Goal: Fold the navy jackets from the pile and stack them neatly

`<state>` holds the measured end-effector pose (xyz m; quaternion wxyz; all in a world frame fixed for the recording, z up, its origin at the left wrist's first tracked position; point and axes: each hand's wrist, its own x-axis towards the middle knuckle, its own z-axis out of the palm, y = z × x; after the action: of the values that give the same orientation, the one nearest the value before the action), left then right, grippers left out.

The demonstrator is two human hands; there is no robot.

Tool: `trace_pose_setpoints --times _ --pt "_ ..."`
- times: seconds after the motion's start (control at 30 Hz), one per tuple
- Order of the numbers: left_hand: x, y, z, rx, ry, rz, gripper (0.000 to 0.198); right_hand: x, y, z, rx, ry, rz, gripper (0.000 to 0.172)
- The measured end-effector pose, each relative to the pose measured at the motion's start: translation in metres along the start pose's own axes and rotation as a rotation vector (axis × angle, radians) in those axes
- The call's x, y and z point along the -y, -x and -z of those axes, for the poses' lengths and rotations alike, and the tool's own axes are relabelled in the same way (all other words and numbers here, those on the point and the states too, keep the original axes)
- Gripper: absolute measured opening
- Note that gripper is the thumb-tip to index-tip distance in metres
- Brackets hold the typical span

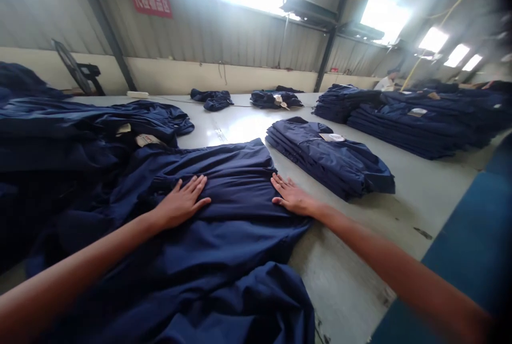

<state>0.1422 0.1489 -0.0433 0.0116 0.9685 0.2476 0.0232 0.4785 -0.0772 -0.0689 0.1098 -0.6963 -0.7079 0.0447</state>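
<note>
A navy blue garment lies spread and wrinkled on the pale table in front of me; its exact kind is hard to make out. My left hand rests flat on its upper middle, fingers stretched out. Near the garment's right edge, my right hand also lies flat on the cloth with fingers extended. Neither hand grips anything. Loose folds bunch up along the near side, and on the left the cloth runs into a heap of similar dark garments.
A folded garment stack with a paper tag sits just right of my right hand. Larger folded stacks stand farther right. Two small cloth bundles lie at the back of the table. A fan stands back left; a person is far right.
</note>
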Motion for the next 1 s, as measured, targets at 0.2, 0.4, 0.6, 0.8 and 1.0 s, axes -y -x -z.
trace_pose_setpoints --times 0.2,0.4,0.6,0.8,1.0 --pt "0.016 -0.002 -0.015 0.133 0.136 0.059 0.079 -0.001 0.009 -0.021 -0.007 0.033 0.016 0.083" --pt "-0.115 -0.048 -0.006 -0.094 0.234 -0.105 0.077 -0.004 0.008 -0.025 -0.013 0.049 -0.002 0.085" --pt "-0.165 -0.069 -0.045 -0.054 0.215 -0.268 0.073 -0.013 0.014 -0.038 -0.045 0.104 0.007 0.083" --pt "-0.045 -0.026 -0.039 0.007 0.153 -0.065 0.070 -0.015 0.015 -0.041 -0.005 0.117 -0.034 0.087" --pt "0.047 0.016 -0.020 0.054 0.137 0.093 0.067 -0.019 0.014 -0.046 -0.015 0.098 -0.033 0.086"
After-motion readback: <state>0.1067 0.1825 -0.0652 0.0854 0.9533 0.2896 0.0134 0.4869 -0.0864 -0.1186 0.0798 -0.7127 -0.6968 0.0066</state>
